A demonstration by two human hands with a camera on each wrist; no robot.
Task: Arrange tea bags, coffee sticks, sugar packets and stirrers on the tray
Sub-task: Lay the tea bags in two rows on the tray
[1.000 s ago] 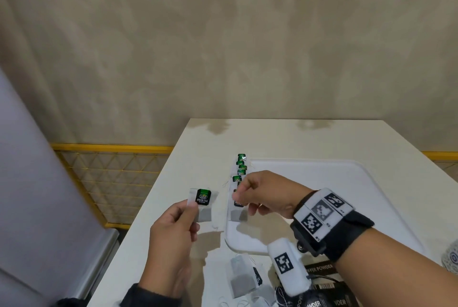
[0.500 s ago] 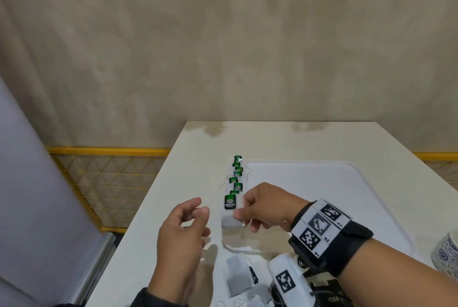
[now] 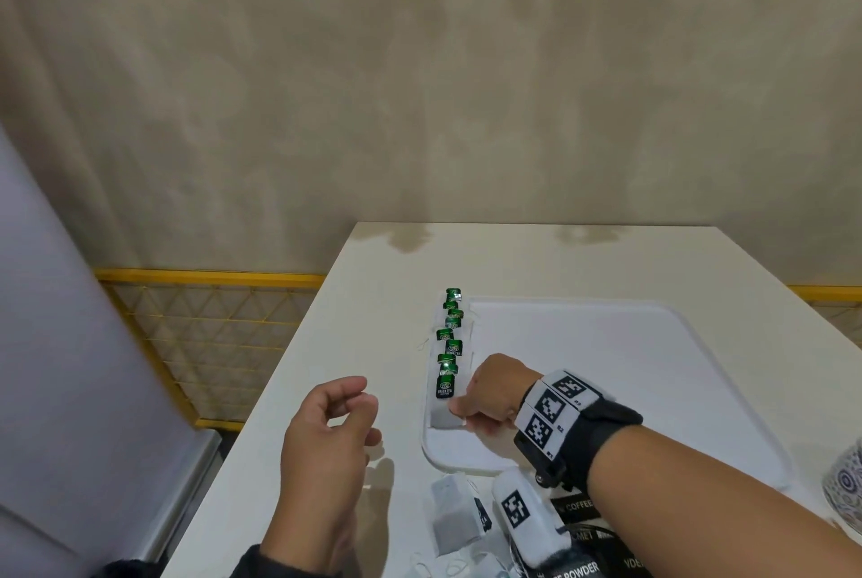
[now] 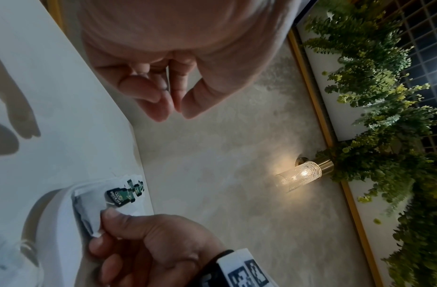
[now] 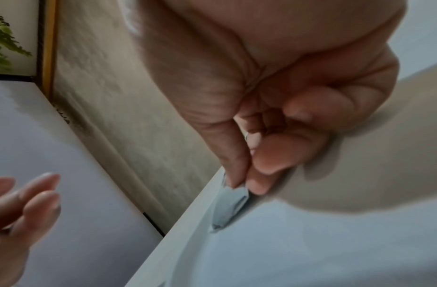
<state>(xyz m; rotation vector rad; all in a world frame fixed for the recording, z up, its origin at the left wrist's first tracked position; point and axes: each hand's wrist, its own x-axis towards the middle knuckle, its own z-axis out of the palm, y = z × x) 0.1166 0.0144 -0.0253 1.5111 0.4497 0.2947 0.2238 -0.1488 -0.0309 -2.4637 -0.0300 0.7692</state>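
The right hand [image 3: 494, 395] pinches the nearest tea bag [image 3: 444, 418] between thumb and forefinger at its right corner, the bag lying flat at the near end of the row of tea bags [image 3: 450, 335] along the tray's [image 3: 653, 391] left edge; the left hand [image 3: 326, 442] hovers above the counter [image 3: 373, 344] beside the tray's near-left corner, fingers loosely curled, empty.

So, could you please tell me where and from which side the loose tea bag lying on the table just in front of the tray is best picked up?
Pinch the loose tea bag at its far top edge, coming from above with the left hand, which is free and nearest. It lies flat, so an edge gives the fingers purchase; its right side is crowded by the wrist camera.
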